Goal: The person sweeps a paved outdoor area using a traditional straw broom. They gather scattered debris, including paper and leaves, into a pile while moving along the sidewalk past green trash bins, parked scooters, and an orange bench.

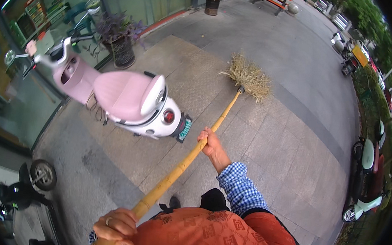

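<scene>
A broom (174, 172) slants outward through both hands, its straw head (248, 75) on the paving (292, 150) ahead of the right fingers. The right hand (210, 143) has its fingers clamped round the bamboo shaft; the left hand (116, 228) has its fingers wrapped on it nearer the body. Left of the right fingers stands a pink scooter (121, 91), a potted plant (120, 49) just beyond.

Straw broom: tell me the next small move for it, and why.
Probably a short rightward sweep of the straw head: the left hand and the right hand both grip the bamboo pole, and the pink scooter stands to the left of the straw, so this should keep clear of it.
</scene>
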### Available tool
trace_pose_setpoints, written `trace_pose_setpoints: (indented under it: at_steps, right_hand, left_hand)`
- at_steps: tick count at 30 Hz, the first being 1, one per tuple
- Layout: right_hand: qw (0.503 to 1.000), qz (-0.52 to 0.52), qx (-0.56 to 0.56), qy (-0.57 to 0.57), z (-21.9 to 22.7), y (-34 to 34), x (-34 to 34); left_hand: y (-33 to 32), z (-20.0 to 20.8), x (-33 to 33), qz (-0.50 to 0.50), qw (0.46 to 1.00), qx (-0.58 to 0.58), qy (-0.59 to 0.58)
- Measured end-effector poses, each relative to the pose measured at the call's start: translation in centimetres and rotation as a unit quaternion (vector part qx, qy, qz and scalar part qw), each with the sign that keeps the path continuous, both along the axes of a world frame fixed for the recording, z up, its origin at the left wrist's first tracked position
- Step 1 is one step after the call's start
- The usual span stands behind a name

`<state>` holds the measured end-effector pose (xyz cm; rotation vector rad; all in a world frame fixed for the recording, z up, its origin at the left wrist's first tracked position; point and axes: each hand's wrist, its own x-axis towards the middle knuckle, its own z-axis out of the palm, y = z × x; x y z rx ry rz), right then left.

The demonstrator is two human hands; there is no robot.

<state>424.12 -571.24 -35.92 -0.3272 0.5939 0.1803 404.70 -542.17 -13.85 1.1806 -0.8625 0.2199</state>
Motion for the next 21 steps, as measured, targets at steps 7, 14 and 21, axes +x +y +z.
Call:
trace_pose_setpoints:
  at_steps: [7, 14, 21]
  right_hand:
    - [0.998, 0.024, 0.043, -0.034, -3.1, -12.4, 12.9]
    - [0.996, 0.057, 0.069, -0.011, 1.4, -21.5, 32.6]
    - [0.982, 0.074, 0.173, -0.020, 0.6, -20.6, 46.7]
  left_hand:
    - [-11.8, -0.9, 14.3, -0.105, 0.993, -0.021, -0.050]
    - [-21.0, 0.5, 24.9, 0.213, 0.971, -0.067, 0.082]
    - [-16.1, 17.9, 15.4, 0.445, 0.875, -0.159, -0.104]
